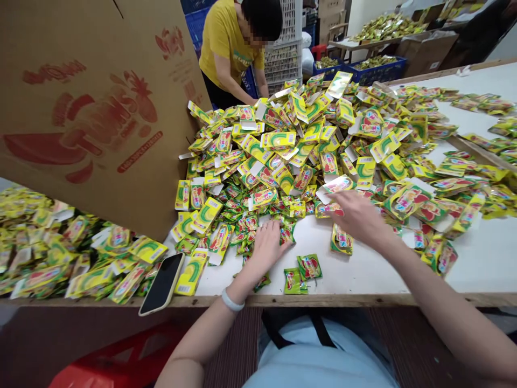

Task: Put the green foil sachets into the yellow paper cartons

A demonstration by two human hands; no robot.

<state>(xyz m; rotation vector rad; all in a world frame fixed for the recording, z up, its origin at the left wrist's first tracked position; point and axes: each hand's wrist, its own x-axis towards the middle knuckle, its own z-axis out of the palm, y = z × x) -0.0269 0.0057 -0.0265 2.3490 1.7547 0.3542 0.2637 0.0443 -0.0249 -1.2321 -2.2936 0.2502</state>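
A big heap of flat yellow-green cartons and small green sachets covers the white table. My left hand lies palm down with fingers spread on the sachets near the front edge. My right hand reaches into the pile, its fingers stretched out over a flat carton; whether they grip it is hard to tell. Two loose sachets lie just in front of my left hand. One small carton stands under my right wrist.
A large brown cardboard box leans over the table's left side. A phone lies on the front edge. A person in a yellow shirt works at the far side. Crates and more tables stand behind. A red stool is below.
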